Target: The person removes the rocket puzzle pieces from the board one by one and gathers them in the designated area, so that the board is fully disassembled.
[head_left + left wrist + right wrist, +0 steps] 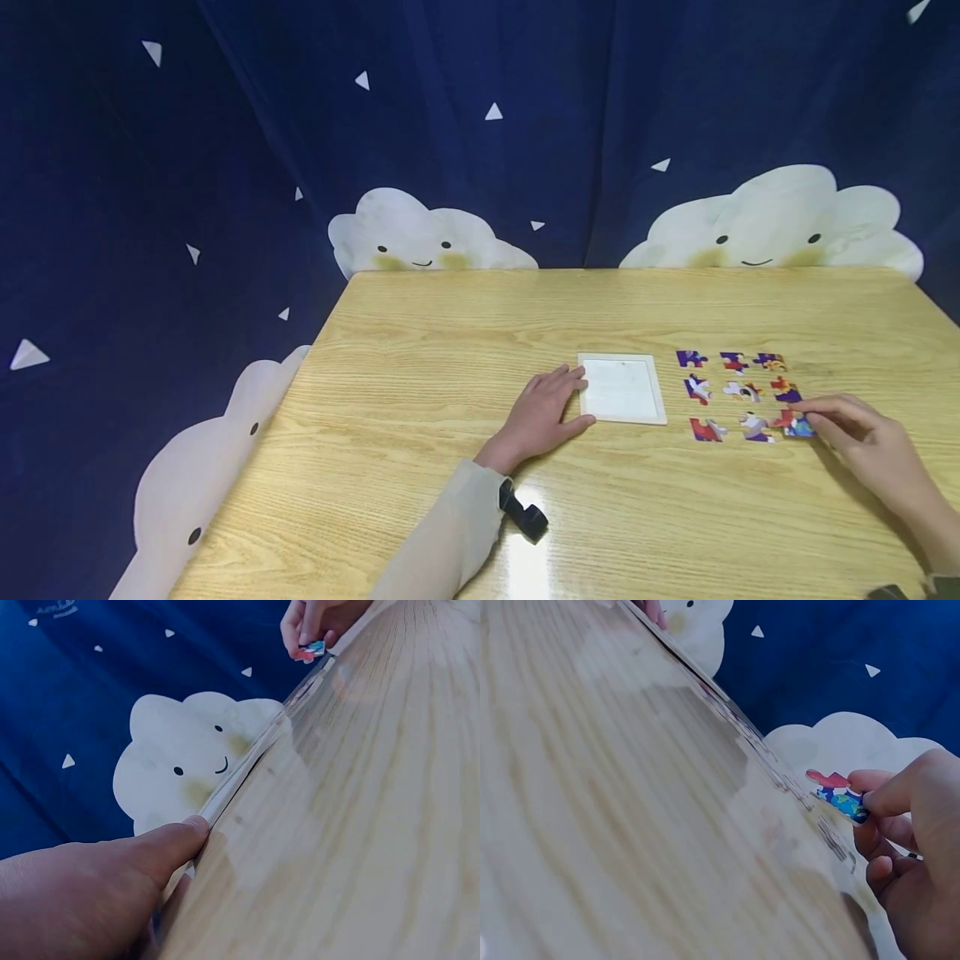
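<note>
My right hand (877,450) pinches a jigsaw piece (797,423) between thumb and fingers. Red, blue and green show on that piece (841,799) in the right wrist view, where it is tilted up off the table. A white puzzle frame (660,392) lies flat to the left of the pieces. Along the frame's left edge rests my left hand (542,417), fingers spread, with fingertips and thumb touching the rim. The left wrist view shows the left thumb (176,844) against that rim.
Several loose jigsaw pieces, including a red one (707,430) and a purple one (690,358), lie in rows right of the frame. They rest on a wooden table (420,358). A dark blue curtain (450,50) with clouds hangs behind and at the left.
</note>
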The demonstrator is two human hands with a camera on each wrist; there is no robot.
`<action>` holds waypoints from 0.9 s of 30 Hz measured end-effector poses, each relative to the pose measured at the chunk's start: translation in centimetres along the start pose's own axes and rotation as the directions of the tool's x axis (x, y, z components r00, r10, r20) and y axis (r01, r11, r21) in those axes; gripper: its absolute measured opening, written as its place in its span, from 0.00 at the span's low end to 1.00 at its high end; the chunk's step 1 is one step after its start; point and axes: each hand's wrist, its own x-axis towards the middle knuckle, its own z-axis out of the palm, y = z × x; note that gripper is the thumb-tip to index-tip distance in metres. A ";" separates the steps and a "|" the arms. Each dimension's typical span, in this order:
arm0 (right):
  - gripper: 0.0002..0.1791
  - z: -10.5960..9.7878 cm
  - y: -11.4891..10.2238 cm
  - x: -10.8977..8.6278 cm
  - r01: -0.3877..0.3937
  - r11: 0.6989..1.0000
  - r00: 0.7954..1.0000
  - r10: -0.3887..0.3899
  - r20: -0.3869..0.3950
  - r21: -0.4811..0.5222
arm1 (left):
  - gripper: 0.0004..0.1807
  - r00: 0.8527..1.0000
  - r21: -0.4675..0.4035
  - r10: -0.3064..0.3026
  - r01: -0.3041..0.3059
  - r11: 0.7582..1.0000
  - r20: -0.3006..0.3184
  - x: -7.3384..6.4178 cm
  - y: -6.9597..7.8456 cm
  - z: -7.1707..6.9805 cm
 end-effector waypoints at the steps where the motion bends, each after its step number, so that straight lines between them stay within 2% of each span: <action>1: 0.09 -0.1 0.1 0.0 -0.007 1.000 1.000 0.007 -0.004 -0.007 | 0.31 1.000 0.001 0.000 0.000 1.000 0.000 0.0 0.0 0.0; 15: 0.08 -0.2 0.7 -0.1 0.005 0.999 1.000 -0.006 -0.012 -0.045 | 0.31 1.000 0.007 0.001 -0.001 1.000 -0.008 -0.1 0.0 0.0; 27: 0.07 -0.1 1.0 -0.1 0.047 0.994 0.999 -0.048 -0.004 -0.102 | 0.31 1.000 0.003 0.005 -0.005 1.000 -0.007 -0.1 0.1 -0.2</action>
